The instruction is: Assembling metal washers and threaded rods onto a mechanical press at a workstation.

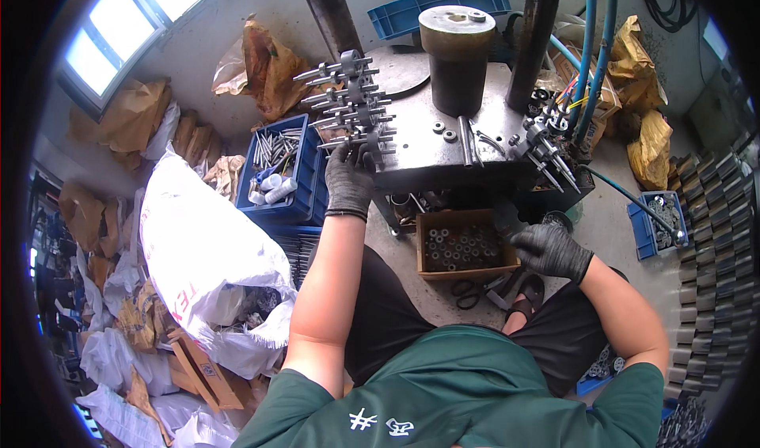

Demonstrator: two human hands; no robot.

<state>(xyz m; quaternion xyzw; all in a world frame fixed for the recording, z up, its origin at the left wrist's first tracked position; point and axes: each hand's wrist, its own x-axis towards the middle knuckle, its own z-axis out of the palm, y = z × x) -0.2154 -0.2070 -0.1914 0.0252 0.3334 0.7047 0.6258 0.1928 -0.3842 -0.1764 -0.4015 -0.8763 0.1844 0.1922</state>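
My left hand (348, 182), in a dark grey glove, reaches to the left edge of the metal press table (412, 155). Its fingers close around the nearest metal shaft with a ring (366, 141). Behind it several like ringed shafts (358, 97) lie in a row, pins pointing sideways. My right hand (552, 250), gloved too, is curled beside the right end of a cardboard box (467, 275) of small metal rings. Whatever its fingers hold is hidden. On the table lie two loose rings (450, 136) and a metal rod (465, 142), next to a thick steel cylinder (457, 60).
More ringed shafts (546, 149) lie at the table's right corner. Left of the table stands a blue crate (294, 171) of pins, with a white sack (206, 250) nearer. Blue hoses (587, 60) hang at the right, above a small blue bin (645, 230). Scissors (465, 294) lie below the box.
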